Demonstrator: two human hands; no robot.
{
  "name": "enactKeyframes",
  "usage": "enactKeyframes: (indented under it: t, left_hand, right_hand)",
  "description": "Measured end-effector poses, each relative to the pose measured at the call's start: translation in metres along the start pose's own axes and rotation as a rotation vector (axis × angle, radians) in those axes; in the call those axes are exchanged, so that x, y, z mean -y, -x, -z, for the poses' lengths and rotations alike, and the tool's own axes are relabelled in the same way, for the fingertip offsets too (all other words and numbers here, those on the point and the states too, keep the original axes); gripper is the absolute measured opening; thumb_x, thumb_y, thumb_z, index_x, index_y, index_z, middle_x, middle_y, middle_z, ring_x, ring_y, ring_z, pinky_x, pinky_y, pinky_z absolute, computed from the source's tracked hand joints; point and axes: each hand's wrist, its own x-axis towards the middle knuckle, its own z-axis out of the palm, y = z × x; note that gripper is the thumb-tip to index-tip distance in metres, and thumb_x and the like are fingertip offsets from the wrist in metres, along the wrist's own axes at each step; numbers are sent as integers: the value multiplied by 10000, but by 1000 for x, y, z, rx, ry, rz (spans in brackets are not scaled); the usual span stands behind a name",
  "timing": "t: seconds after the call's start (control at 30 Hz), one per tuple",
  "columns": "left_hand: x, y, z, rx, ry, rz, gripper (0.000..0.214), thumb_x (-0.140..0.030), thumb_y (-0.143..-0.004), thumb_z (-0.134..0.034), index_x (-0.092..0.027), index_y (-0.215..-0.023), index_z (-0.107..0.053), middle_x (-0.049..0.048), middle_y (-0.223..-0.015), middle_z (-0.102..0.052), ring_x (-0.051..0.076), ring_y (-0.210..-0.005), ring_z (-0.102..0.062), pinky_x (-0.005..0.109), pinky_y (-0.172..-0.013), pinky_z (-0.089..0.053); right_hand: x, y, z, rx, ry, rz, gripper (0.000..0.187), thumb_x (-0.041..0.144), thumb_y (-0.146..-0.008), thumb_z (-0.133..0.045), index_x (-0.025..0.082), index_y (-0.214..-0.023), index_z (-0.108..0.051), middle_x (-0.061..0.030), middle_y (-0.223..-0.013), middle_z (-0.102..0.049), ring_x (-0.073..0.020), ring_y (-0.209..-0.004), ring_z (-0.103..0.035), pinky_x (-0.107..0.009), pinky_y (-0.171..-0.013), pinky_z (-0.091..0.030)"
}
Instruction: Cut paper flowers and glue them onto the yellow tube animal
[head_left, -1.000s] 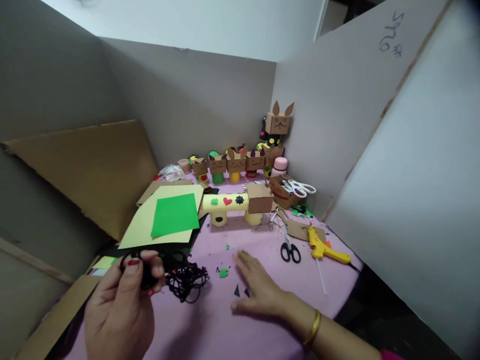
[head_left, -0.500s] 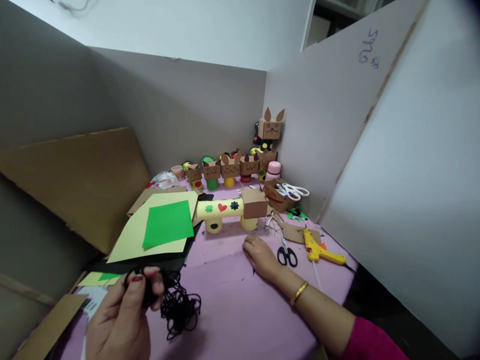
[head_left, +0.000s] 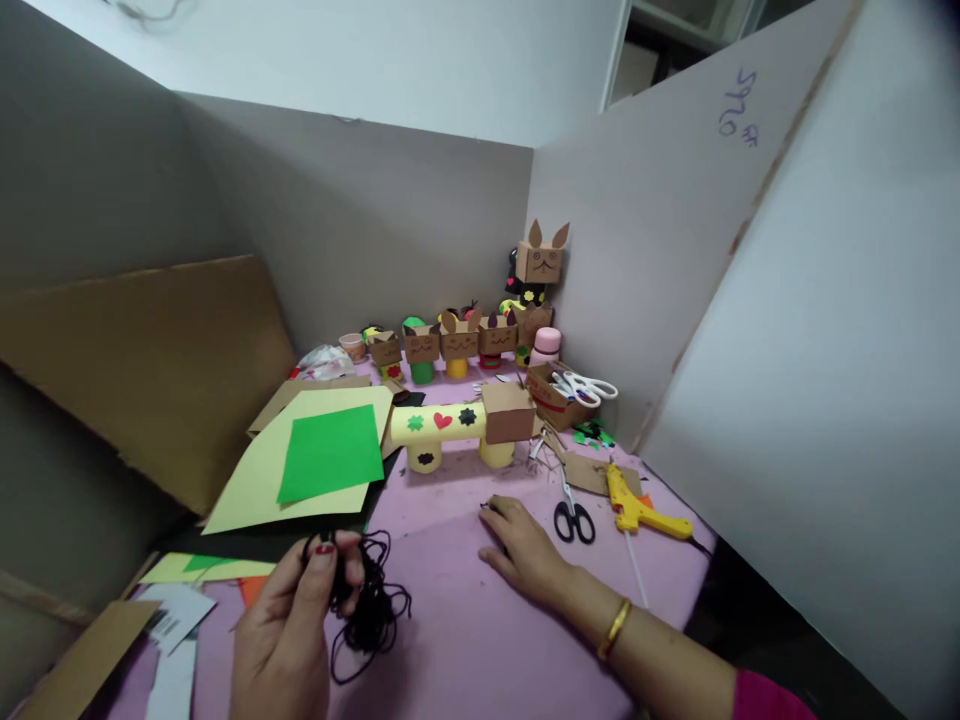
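My left hand [head_left: 289,625] is raised near the bottom left, its fingers pinched on a tangle of black yarn [head_left: 371,605] that hangs just above the pink table cover [head_left: 465,650]. My right hand [head_left: 525,550] lies palm down on the cover, fingers curled and touching it, wearing a gold bangle [head_left: 615,628]. Just beyond it stands a yellow paper-tube animal [head_left: 442,425] with a brown cardboard box head [head_left: 508,410]. Black-handled scissors [head_left: 574,515] lie to the right of my right hand.
Yellow, green and black paper sheets [head_left: 315,455] lie at the left. A yellow glue gun [head_left: 637,510] sits at the right. A row of cardboard-head figures [head_left: 450,345] lines the back wall. A small box with white scissors [head_left: 574,390] stands nearby. Cardboard partitions enclose the table.
My left hand with the yarn has shifted right and toward the centre. My right hand, earlier lower on the table, has reached forward and now rests close to the tube animal.
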Motion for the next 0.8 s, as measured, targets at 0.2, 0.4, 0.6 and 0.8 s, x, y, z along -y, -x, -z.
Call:
enactKeyframes:
  t: [0.2,0.4,0.6,0.8]
  left_hand:
    - [8,-1,10,-8,-24,20,286,-491,-705,-676,-235,-826,-634,-21,-687,-565,127,-623,-475,176,-483,-440]
    - [11,-2,10,38,-89,23,309,-527,-717,-642,-231,-804,-622,-16,-645,-563,130,-595,-474,182,-482,-445]
    - [13,0,4,80,-127,28,317,-536,-731,-618,-226,-793,-618,-10,-642,-570,127,-577,-478,182,-470,-443]
    - [19,2,3,83,-177,53,355,-561,-711,-621,-216,-794,-650,0,-637,-571,132,-583,-490,187,-487,-452]
  right_hand:
    - [-3,4,-9,-41,-141,-43,75,219,-812,-553,179,-812,-616,-88,-912,-620,-216,-787,-564,-331,-745,-432]
    - [-32,-11,-5,-304,-407,-266,248,236,-804,-485,196,-560,-505,0,-558,-540,-155,-551,-507,-266,-589,-388]
    - [-75,-52,30,-633,-866,-485,283,454,-800,-457,210,-740,-587,11,-653,-621,-153,-588,-563,-239,-543,-411]
    - [-93,-60,45,-773,-1293,-623,303,489,-813,-489,210,-737,-580,-25,-650,-651,-157,-561,-601,-269,-536,-465]
